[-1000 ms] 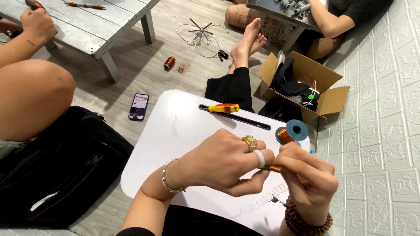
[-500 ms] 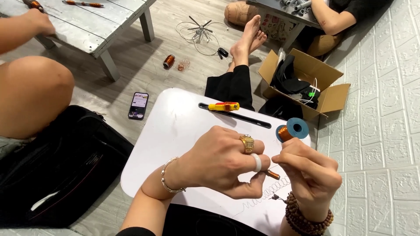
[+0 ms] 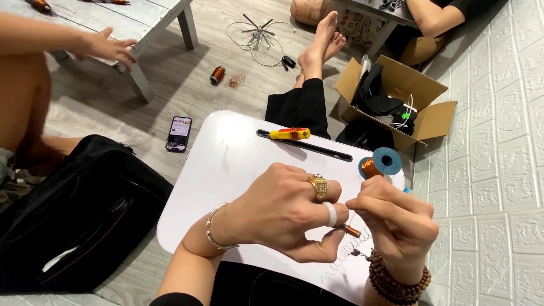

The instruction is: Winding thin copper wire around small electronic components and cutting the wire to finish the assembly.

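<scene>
My left hand (image 3: 283,212), with a gold ring and a white ring, pinches a small copper-wound coil piece (image 3: 352,230) over the white lap table (image 3: 226,164). My right hand (image 3: 396,221), wearing a wooden bead bracelet, pinches thin copper wire right next to that piece. A blue spool of copper wire (image 3: 378,164) lies on the table just beyond my right hand. A yellow and red screwdriver (image 3: 290,134) rests in the table's dark groove at the far edge.
A black bag (image 3: 73,215) lies at left, a phone (image 3: 179,134) on the floor beside the table. An open cardboard box (image 3: 396,102) sits at right by the white wall. Another person's hand (image 3: 107,48) rests on a low grey table; someone's feet (image 3: 320,42) lie ahead.
My hands have stayed together over the table, with the right fingers shifting on the wire. The other person's hand at the upper left has moved along the grey table's edge.
</scene>
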